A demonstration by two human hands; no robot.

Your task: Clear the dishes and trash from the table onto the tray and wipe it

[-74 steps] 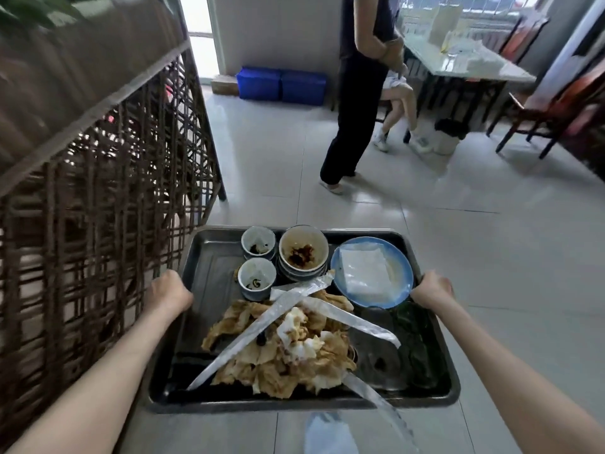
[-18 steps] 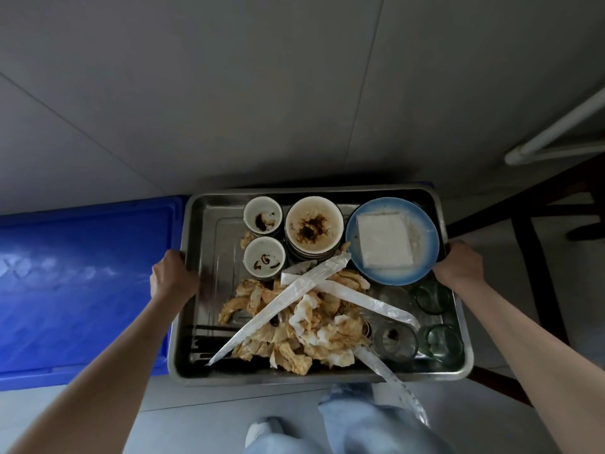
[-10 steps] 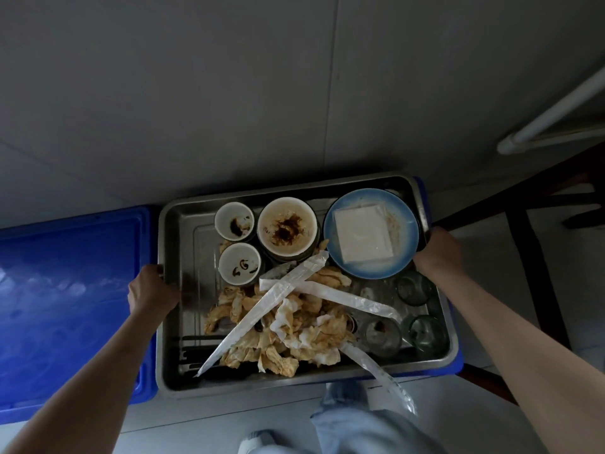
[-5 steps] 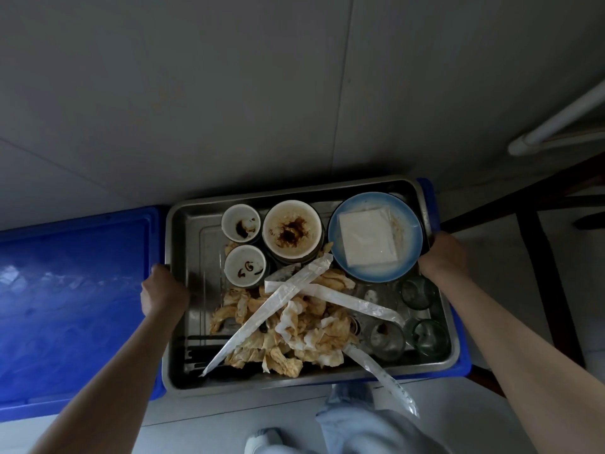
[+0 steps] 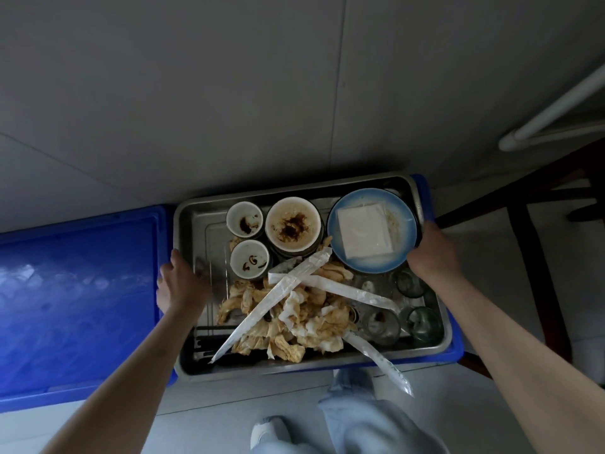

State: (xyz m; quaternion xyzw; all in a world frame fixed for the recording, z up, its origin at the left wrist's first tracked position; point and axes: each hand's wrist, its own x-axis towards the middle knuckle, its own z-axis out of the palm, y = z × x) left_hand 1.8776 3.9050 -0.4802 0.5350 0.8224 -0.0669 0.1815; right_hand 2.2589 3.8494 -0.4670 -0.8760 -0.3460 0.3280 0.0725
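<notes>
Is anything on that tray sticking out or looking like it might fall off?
Yes. One long white wrapper pokes over the near rim of the tray and hangs in the air above the floor. The rest of the wrappers and crumpled tissues lie in a loose heap inside.

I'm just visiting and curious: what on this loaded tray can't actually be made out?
Head view only:
- Right hand fingers: hidden behind the tray rim.
- Dark utensils: buried under crumpled napkins.
- Bowls stacked beneath the big bowl: count hidden.
- Blue crate: cut off at left edge.
</notes>
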